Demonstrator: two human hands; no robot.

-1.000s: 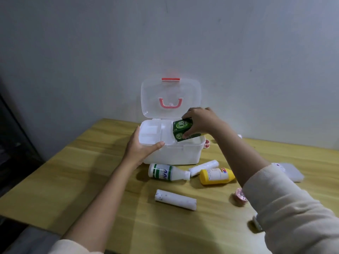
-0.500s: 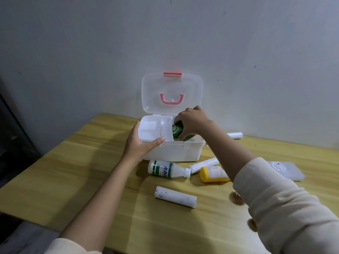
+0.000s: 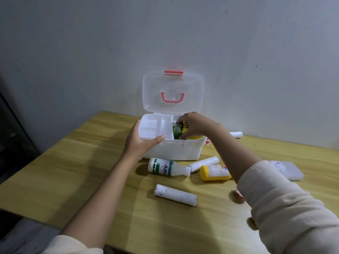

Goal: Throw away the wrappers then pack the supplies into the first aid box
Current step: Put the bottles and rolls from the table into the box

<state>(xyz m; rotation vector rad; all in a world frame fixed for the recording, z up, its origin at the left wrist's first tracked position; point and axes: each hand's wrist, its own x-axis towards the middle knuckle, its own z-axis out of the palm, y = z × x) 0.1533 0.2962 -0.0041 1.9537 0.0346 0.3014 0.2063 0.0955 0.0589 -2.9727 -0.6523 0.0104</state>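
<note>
Packing stage, approx. early-to-mid. First aid box [image 3: 174, 151] open on desk [image 3: 73, 171], clear lid [image 3: 173, 92] standing upright vs. wall, white divided tray [image 3: 156, 129] seated across left part of box top.

Left hand [image 3: 139, 142] bracing the tray/box at its left front corner: thumb [image 3: 157, 139] laid over front rim, other fingers wrapped round the left side, clamped on the tray edge. Right hand [image 3: 194, 123] down in the box's right opening, fingers closed round a green packet [image 3: 178, 132], packet partly below rim, beside the tray. Something yellow [image 3: 195, 137] visible under/behind it inside the box; identity unclear.

No loose wrappers seen on desk, so wrapper step prob. done; can't confirm, no bin in view.

Left to pack, all lying on desk outside box:
- white bottle w/ green bands [image 3: 167, 167], on its side, just in front of box
- yellow bottle [image 3: 214, 172], on its side, near right forearm
- small white roll [image 3: 204, 163] between box and yellow bottle
- larger white roll [image 3: 175, 194], nearer the camera
- flat white packet [image 3: 288, 169] far right
- another white roll [image 3: 236, 134] behind right arm, near wall
- small pink item [image 3: 238, 194] half hidden by sleeve; can't tell what.

Small red-white item [image 3: 207, 142] at box's right side, unclear.

Judgement: one item going in, six-plus to go, then lid down and latch.
</note>
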